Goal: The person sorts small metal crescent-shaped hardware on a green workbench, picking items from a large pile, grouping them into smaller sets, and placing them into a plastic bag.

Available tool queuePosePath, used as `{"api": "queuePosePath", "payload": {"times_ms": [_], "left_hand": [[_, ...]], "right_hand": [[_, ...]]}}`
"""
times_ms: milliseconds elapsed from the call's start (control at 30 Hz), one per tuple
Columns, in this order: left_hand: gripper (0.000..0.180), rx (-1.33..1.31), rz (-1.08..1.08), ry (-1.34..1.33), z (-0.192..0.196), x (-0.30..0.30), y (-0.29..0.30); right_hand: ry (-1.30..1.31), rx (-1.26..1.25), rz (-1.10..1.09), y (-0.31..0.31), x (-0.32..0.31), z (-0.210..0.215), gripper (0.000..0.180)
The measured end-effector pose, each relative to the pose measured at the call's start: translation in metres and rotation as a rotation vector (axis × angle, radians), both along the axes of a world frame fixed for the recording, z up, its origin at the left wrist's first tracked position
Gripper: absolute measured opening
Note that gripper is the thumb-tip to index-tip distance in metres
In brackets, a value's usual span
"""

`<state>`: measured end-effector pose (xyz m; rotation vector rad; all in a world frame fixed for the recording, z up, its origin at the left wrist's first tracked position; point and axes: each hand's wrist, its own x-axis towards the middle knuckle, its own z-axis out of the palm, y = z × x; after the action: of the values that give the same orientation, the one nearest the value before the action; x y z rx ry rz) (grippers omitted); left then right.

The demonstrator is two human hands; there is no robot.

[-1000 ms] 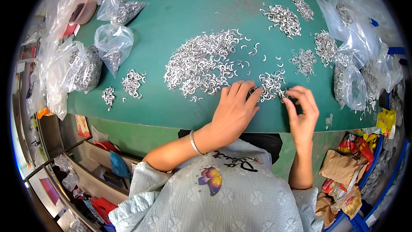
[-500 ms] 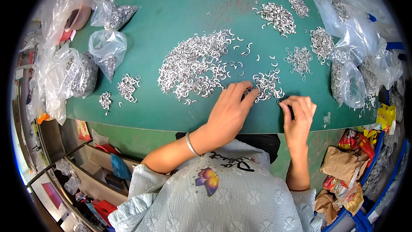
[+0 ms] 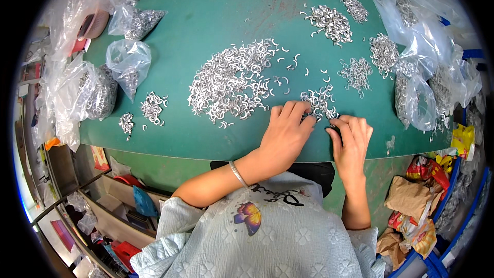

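Note:
My left hand (image 3: 287,133), with a silver bangle (image 3: 237,174) on its wrist, is closed at the near left edge of a small pile of curved silver metal pieces (image 3: 320,100). Its thumb and fingertips come together there; whatever they hold is hidden. At the pile's near right edge, my right hand (image 3: 352,141) pinches what looks like one small curved metal piece (image 3: 333,126) between thumb and forefinger. A much larger heap of the same curved pieces (image 3: 229,82) lies left of the small pile, and a few loose ones are scattered between them.
More piles of metal pieces lie on the green tabletop (image 3: 175,62), including a far-right one (image 3: 332,24) and a left one (image 3: 153,108). Clear plastic bags of pieces line the left (image 3: 128,67) and right (image 3: 422,103) sides. Open drawers (image 3: 116,206) sit below left; paper bags (image 3: 409,195) below right.
My right hand has moved left, closer to the small pile and to my left hand. My left hand has shifted slightly right and down.

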<state>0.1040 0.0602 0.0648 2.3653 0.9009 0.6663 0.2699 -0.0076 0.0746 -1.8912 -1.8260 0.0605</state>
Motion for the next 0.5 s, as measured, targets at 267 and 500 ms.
{"api": "queuePosePath", "payload": {"times_ms": [267, 500], "left_hand": [[0.020, -0.025, 0.080, -0.107, 0.001, -0.002, 0.007], [0.018, -0.016, 0.157, -0.077, 0.001, -0.010, 0.014]], "right_hand": [[0.167, 0.041, 0.000, 0.002, 0.006, 0.000, 0.010], [0.521, 0.090, -0.242, 0.036, 0.058, 0.000, 0.004]]}}
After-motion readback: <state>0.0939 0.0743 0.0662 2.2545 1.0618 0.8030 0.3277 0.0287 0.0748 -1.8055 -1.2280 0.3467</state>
